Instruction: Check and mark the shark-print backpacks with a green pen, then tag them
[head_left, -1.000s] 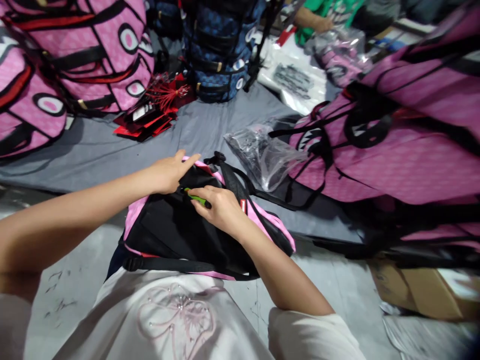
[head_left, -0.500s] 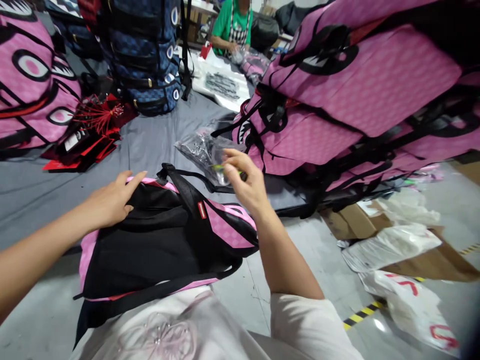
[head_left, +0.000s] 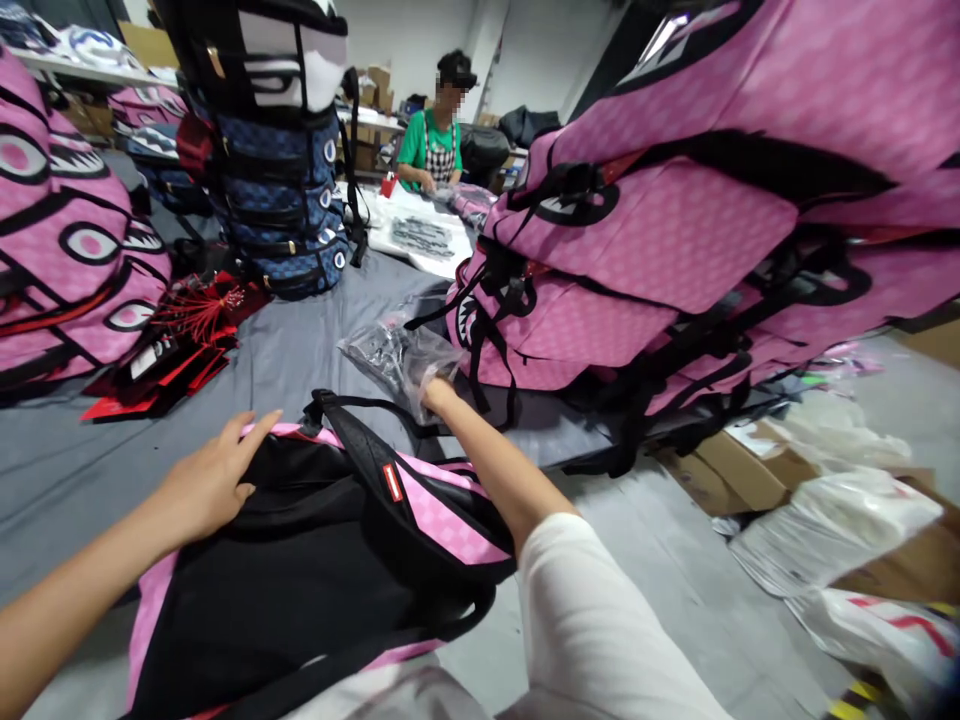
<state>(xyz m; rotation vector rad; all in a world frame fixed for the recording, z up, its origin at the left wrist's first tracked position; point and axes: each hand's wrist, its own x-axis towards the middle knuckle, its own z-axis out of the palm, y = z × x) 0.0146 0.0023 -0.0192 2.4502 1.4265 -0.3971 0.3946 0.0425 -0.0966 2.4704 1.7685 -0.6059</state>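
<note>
The black-and-pink backpack [head_left: 300, 570] is at the near edge of the tabletop [head_left: 289, 345]; the left hand [head_left: 214, 478] rests spread on its upper rim; the right hand [head_left: 436, 394] touches the clear plastic bag [head_left: 390, 358]; its grip I cannot tell.

Shows plain pale walls [head_left: 412, 35] at the back, with a dark slanting band [head_left: 609, 62] and a bright narrow strip [head_left: 664, 36] at upper right. Has a long white table [head_left: 86, 68] at far left. Spreads a grey-draped counter [head_left: 281, 350] across the middle, above a smooth pale grey floor [head_left: 637, 560] marked with black-and-yellow striped tape [head_left: 859, 695] at lower right.
</note>
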